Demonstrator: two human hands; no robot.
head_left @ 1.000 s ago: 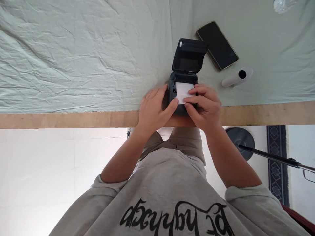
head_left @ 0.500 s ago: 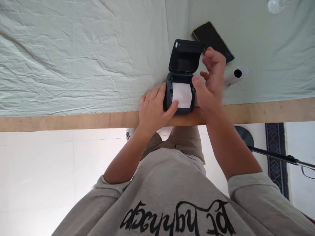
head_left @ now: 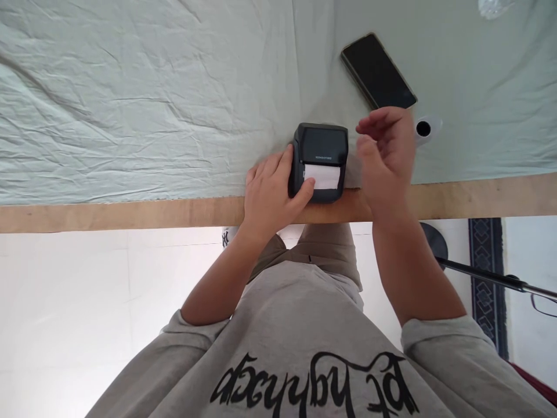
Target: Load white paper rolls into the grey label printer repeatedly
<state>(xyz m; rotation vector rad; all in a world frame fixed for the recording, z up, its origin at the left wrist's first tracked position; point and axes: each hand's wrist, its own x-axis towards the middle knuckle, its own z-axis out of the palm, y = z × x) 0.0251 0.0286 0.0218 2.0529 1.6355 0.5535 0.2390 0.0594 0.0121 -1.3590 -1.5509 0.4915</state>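
A small black portable printer (head_left: 324,145) sits at the table's front edge, its lid closed. White paper (head_left: 322,176) lies out of the slot over its front part. My left hand (head_left: 272,186) grips the printer's left side, fingers along the side and thumb on the paper's lower left corner. To the right of the printer, apart from it, hovers my right hand (head_left: 389,157), with bent fingers, thumb held away and nothing visible in it.
A dark smartphone (head_left: 378,72) lies beyond my right hand. Beside that hand is a white roll with a dark core (head_left: 423,129), partly hidden. Clear crumpled plastic (head_left: 495,7) is at the far right. A wooden edge (head_left: 130,215) borders the pale green cloth (head_left: 174,104).
The printer's lid, raised before, is now down over the paper compartment. My right hand has moved right and slightly toward me, away from the printer. My left hand stays in place.
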